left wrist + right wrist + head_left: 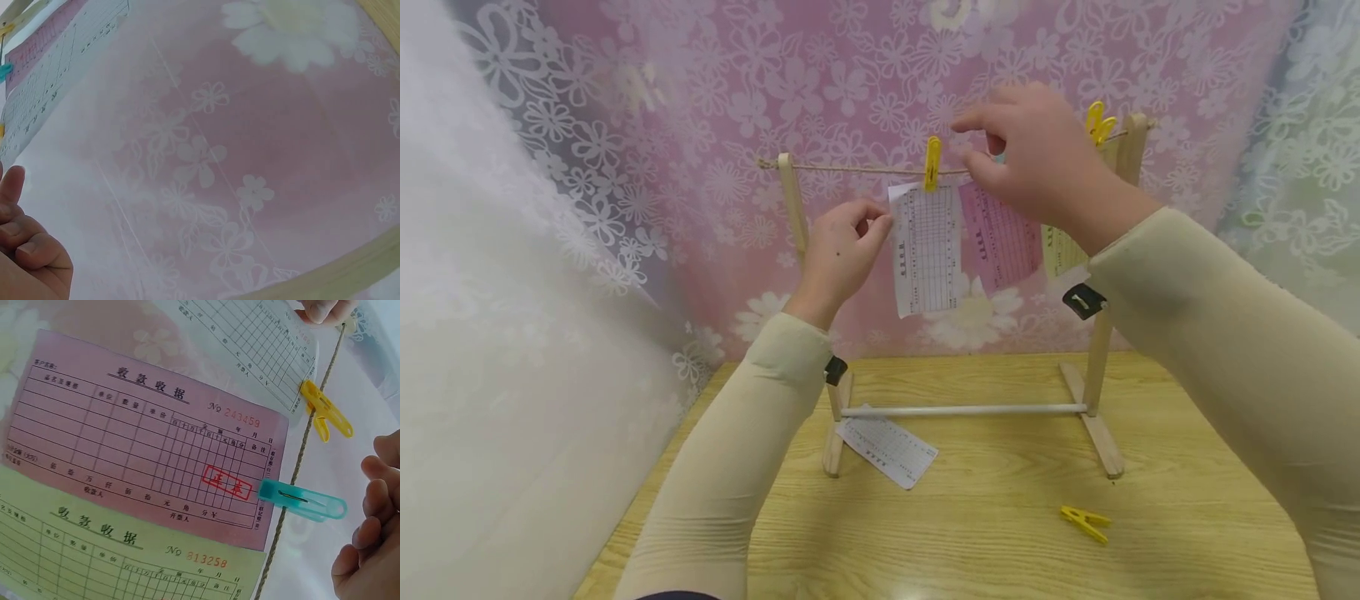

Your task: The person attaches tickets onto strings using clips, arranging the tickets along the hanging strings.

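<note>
A white receipt slip (pixel 925 250) hangs from a rope (pixel 300 456) under a yellow clothespin (pixel 932 163). My left hand (pixel 848 250) pinches the slip's outer edge near its upper corner; the right wrist view shows its thumb (pixel 317 311) on that corner. My right hand (pixel 1041 154) is raised to the right of the yellow clothespin, thumb and forefinger apart, holding nothing. Beside that hand, a teal clothespin (pixel 303 500) clips a pink receipt slip (pixel 150 444) to the rope. A yellow-green receipt slip (pixel 125 550) hangs alongside, partly hidden behind my right wrist in the head view.
The rope runs between the posts of a wooden stand (pixel 1097 358) with a white lower bar (pixel 962 411). Another white slip (pixel 891 450) lies by its left foot. A loose yellow clothespin (pixel 1085 522) lies on the table (pixel 985 550). Yellow clothespins (pixel 1099 125) sit near the right post.
</note>
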Motion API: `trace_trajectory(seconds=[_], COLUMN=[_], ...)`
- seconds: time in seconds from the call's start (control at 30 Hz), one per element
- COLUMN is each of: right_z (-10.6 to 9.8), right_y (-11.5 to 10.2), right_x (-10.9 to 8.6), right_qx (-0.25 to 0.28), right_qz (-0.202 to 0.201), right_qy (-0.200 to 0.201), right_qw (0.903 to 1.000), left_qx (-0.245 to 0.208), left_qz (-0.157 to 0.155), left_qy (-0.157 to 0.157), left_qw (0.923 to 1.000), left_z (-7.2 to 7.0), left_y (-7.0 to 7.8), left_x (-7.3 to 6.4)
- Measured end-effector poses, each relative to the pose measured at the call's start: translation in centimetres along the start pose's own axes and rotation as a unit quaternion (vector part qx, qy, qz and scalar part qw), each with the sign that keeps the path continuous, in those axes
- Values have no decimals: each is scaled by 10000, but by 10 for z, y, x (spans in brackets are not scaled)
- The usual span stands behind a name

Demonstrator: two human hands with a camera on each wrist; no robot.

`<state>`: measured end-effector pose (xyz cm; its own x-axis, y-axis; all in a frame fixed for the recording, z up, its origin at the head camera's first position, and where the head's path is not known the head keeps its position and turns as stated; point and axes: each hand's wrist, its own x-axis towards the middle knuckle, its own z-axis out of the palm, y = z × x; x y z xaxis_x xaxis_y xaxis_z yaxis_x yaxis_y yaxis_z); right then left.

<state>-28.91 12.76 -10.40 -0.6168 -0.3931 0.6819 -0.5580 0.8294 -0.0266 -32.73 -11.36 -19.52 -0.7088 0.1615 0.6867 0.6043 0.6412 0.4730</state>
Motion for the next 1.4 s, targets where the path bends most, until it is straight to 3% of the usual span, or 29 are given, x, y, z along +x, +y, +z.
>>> trace_trajectory(seconds=[0.4,0.77,0.97,1.4], right_z=[0,11,16,39], right_y=[5,14,19,36], right_x=[-38,-67,-81,-132], right_qx=[264,664,706,794], right_qz=[-457,-366,-264,116], right_qy=[355,179,55,-152], right_qw=[9980,9970,9971,9967], left_qx=[-16,-90,-17,144], left_qz=[115,-207,-186,-396], left_qy=[-134,-420,-553,-993], left_qw=[9998,9989,9983,9942], left_z=[-6,-6,-4,7], left_y=[-14,-30,-35,-58], left_x=[-16,-37,-51,-87])
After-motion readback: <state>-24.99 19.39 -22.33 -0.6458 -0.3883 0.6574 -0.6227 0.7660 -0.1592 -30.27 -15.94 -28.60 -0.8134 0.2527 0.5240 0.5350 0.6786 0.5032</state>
